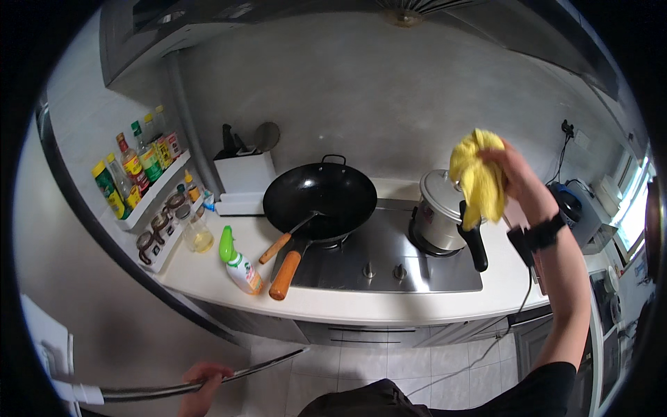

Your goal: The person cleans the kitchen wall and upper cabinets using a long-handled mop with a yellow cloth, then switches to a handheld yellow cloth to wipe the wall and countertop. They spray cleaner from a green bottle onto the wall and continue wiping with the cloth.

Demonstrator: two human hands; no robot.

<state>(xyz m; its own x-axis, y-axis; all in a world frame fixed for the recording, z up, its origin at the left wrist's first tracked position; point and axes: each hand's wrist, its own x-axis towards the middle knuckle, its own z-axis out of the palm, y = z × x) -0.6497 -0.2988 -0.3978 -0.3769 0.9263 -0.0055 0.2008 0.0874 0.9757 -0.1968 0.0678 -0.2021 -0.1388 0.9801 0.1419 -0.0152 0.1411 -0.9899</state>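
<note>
My right hand [509, 170] is raised at the right with its fingers closed round a bunched yellow cloth [478, 177]. In the head view the cloth overlaps the lid of a silver pressure cooker [438, 222] with a black handle; I cannot tell if they touch. At the lower left my left hand [205, 379] is closed over the edge of a door [149, 394], a long dark and silver strip with white parts at its left end. A black wok [319, 198] with a wooden handle sits on the stove, a spatula [288, 238] lying in it.
A green-and-white spray bottle [242, 263] stands on the white counter [361, 310] left of the wok. Sauce bottles [133, 167] line a wall rack, near a glass oil jar [197, 233]. A white knife block [244, 172] stands behind. A cable [517, 313] hangs from my right wrist.
</note>
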